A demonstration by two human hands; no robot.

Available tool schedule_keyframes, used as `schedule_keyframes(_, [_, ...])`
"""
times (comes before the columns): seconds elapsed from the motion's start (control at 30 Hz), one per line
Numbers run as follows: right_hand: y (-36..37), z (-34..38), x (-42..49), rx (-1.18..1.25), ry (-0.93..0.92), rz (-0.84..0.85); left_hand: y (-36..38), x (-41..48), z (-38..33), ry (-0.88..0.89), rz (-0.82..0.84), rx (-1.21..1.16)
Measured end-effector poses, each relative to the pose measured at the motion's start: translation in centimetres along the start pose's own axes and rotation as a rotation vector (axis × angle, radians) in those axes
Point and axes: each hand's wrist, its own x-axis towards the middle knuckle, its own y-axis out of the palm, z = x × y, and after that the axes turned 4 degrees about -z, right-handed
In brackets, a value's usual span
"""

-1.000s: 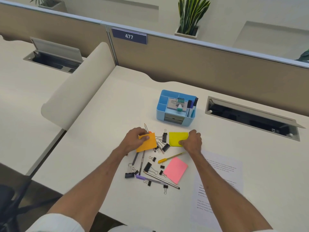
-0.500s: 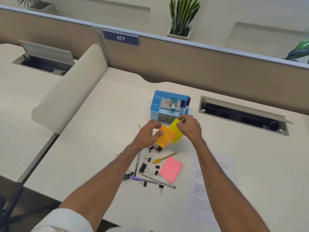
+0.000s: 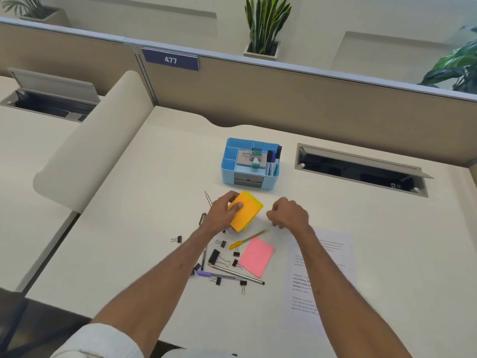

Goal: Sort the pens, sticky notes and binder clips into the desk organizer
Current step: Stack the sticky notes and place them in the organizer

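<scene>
Here, sticky notes [image 3: 247, 215] between left fingers [image 3: 238, 206].

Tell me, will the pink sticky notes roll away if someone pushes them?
Probably not: the pink sticky notes lie flat on the desk, so they would likely slide. They look thin, so probably light and a bit bendy when lifted. The slim yellow pen beside them seems likelier to roll.
</scene>
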Motion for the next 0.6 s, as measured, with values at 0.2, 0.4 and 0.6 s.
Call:
schedule_keyframes(0.2, [3.9, -0.3, -2.1, -0.444, -0.079, 0.207, 0.5, -1.1, 0.1, -0.057, -0.015, -0.039])
schedule_keyframes(0.4, [4.8, -0.3, -2.6, -0.499, -0.148, 0.04, 0.3, -1.8, 0.2, -0.099, -0.011, -0.052])
schedule_keyframes(0.6, [4.1, -1.0, -2.7, -0.392, -0.073, 0.066, 0.1, -2.2, 0.5, -0.132, 0.019, -0.113])
